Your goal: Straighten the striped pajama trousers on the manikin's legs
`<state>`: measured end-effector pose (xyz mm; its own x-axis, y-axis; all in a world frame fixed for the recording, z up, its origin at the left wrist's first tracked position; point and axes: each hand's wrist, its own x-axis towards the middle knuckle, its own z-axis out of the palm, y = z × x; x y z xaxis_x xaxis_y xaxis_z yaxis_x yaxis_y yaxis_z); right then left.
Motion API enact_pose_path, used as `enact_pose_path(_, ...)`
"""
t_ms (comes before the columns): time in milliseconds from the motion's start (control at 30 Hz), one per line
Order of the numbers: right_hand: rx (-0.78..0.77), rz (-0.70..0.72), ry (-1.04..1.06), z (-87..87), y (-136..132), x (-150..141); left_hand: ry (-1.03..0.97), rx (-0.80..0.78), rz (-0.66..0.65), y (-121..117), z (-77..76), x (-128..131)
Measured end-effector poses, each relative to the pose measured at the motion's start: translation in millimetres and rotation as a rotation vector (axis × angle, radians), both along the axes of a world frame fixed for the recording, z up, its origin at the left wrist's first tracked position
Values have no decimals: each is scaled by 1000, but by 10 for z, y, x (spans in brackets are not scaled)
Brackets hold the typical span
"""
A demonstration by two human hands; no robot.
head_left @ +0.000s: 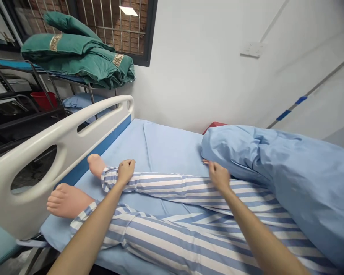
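Observation:
A manikin lies on the bed in blue-and-white striped trousers [166,233], its bare feet [70,200] toward the footboard. My left hand [126,170] is closed over the lower part of its far leg, just above the ankle. Higher on that same leg, by the edge of the folded-back quilt [275,152], is my right hand [219,175]. Its fingers are curled in, and what they hold, if anything, is hidden. Small skin-coloured fingertips [205,161] show beside it at the quilt's edge. Both forearms reach across the near leg.
A cream footboard [103,105] with cut-out grips stands at the left. Light blue sheet [172,147] covers the mattress, which runs along a white wall [195,65]. Folded green quilts [83,57] are piled on a rack behind the footboard. Something red [215,125] shows behind the blue quilt.

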<state>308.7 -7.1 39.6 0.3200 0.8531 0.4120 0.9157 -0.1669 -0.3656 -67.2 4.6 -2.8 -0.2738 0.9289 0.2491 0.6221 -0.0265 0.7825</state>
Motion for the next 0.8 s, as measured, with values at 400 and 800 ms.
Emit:
enact_pose_path(400,75,637,544,-357,115,-3124,-24,28,-20,-10,-64,-100)
enact_pose_path(800,56,605,866,-503,192,-3027,-416,-11,-92,30,149,47)
